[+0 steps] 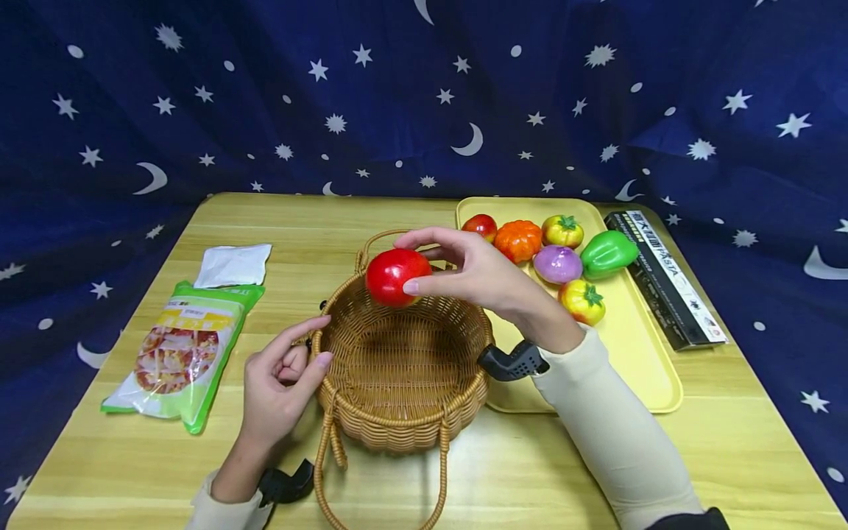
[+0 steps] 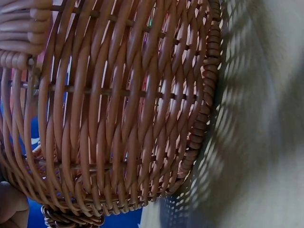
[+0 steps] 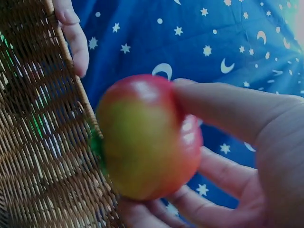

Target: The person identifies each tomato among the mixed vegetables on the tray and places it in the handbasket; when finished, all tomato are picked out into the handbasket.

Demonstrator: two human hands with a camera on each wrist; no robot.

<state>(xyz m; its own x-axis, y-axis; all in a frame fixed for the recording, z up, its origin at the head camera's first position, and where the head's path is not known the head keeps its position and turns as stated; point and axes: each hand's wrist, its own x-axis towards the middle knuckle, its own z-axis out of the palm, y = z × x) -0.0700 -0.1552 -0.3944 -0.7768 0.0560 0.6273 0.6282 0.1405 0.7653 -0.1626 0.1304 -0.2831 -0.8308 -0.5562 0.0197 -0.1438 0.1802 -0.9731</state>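
A red toy tomato (image 1: 396, 277), yellowish on one side with a bit of green at its end (image 3: 142, 142), is pinched between the thumb and fingers of my right hand (image 1: 473, 274). It hangs above the far part of the open wicker basket (image 1: 404, 427), whose visible floor is bare. At the basket's left rim, my left hand (image 1: 285, 383) holds the edge with thumb and index fingertips, the other fingers bent. The left wrist view is mostly filled by the woven wall (image 2: 123, 104), with a fingertip (image 2: 12, 204) at the lower left corner.
Right of the basket, a yellow tray (image 1: 636, 368) bears toy produce, including an orange pumpkin (image 1: 518, 241), purple onion (image 1: 558, 263) and green pepper (image 1: 608, 254). A black pasta box (image 1: 669, 280) leans on its edge. At left lie a green food bag (image 1: 185, 346) and white packet (image 1: 233, 265).
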